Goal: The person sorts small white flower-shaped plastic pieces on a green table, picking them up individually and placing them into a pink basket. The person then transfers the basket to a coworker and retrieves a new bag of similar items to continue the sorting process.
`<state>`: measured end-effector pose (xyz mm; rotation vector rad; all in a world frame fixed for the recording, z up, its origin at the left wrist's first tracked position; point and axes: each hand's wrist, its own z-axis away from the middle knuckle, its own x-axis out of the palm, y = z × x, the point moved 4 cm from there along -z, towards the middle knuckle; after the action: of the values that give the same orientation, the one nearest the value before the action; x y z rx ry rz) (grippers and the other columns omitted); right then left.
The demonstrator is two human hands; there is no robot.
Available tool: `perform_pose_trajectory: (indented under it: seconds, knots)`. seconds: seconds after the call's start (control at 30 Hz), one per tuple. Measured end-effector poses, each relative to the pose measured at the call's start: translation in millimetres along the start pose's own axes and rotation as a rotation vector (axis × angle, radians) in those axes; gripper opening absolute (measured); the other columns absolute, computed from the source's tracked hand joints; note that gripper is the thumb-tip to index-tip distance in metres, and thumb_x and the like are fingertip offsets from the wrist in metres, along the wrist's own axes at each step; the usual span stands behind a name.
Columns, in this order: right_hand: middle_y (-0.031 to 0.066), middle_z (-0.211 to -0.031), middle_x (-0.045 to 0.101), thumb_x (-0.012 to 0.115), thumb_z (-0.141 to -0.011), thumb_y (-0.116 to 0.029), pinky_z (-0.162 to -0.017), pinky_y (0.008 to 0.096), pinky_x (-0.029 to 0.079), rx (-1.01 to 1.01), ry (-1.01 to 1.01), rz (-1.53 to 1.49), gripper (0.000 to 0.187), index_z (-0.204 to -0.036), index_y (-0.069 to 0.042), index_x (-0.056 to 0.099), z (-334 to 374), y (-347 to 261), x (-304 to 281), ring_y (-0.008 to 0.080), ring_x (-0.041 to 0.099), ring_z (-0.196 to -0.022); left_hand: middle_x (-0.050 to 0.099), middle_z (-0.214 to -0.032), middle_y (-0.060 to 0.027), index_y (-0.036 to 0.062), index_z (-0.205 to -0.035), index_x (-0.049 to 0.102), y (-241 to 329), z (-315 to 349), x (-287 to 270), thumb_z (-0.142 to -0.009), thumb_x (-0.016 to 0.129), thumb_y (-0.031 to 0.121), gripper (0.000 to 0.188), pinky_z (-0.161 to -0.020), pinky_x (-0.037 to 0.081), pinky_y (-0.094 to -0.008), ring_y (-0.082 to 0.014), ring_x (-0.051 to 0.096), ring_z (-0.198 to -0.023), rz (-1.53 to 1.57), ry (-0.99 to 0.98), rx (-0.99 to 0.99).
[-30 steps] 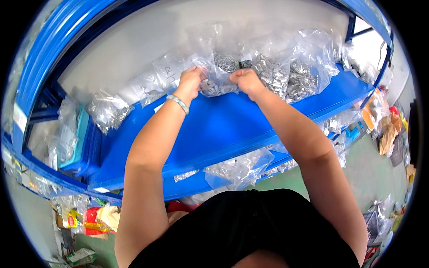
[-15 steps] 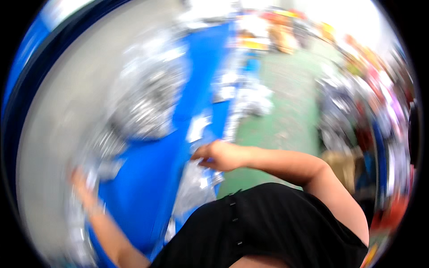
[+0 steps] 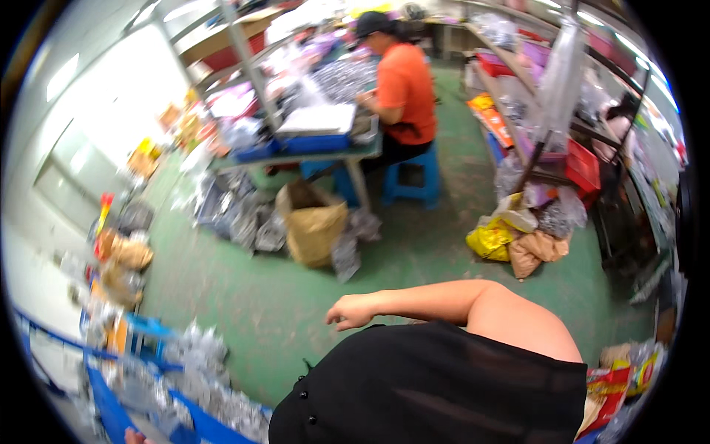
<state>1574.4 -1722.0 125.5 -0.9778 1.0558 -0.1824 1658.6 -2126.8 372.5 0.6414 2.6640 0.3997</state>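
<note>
My right hand [image 3: 351, 312] hangs in the air in front of my body, over the green floor. Its fingers are loosely bent and a little apart, and nothing shows in them. Only a small, blurred bit of my left hand [image 3: 135, 437] shows at the lower left edge, beside the blue table [image 3: 111, 403]; what its fingers do is hidden. Clear plastic bags [image 3: 151, 396] of shiny parts lie on that table near my left hand.
A person in an orange shirt [image 3: 405, 85] sits on a blue stool [image 3: 413, 177] at a worktable [image 3: 355, 154]. A brown sack [image 3: 310, 226] stands before it. Shelves [image 3: 510, 66] with red bins [image 3: 583, 169] rise at the right, with bags [image 3: 536, 251] below. More bags [image 3: 122, 248] line the left wall.
My view has swung right, away from the blue table to the room. That table has moved to the lower left, and my left hand has nearly left the picture. My right hand is off the table.
</note>
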Motion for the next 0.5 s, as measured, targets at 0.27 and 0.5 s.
perform_pose_trajectory:
  seconds: [0.27, 0.5]
  knots:
    - [0.0150, -0.092, 0.063, 0.058, -0.077, -0.023, -0.078, 0.0372, 0.047, 0.542, 0.427, 0.001, 0.038, -0.108, -0.002, 0.057, 238, 180, -172, 0.0301, 0.060, -0.087, 0.054, -0.107, -0.0163, -0.0020, -0.101, 0.058, 214, 69, 329, -0.074, 0.055, 0.000, 0.027, -0.084, 0.041, -0.0334, -0.0289, 0.053, -0.098, 0.457, -0.850, 0.111]
    - [0.0140, -0.089, 0.064, 0.059, -0.077, -0.022, -0.075, 0.0354, 0.048, 0.624, 0.727, -0.119, 0.036, -0.107, -0.003, 0.058, 324, 300, -278, 0.0277, 0.061, -0.084, 0.056, -0.101, -0.0136, 0.0003, -0.101, 0.059, 404, 92, 540, -0.069, 0.061, -0.001, 0.033, -0.080, 0.044, -0.0309, -0.0269, 0.056, -0.093, 0.818, -1.242, 0.422]
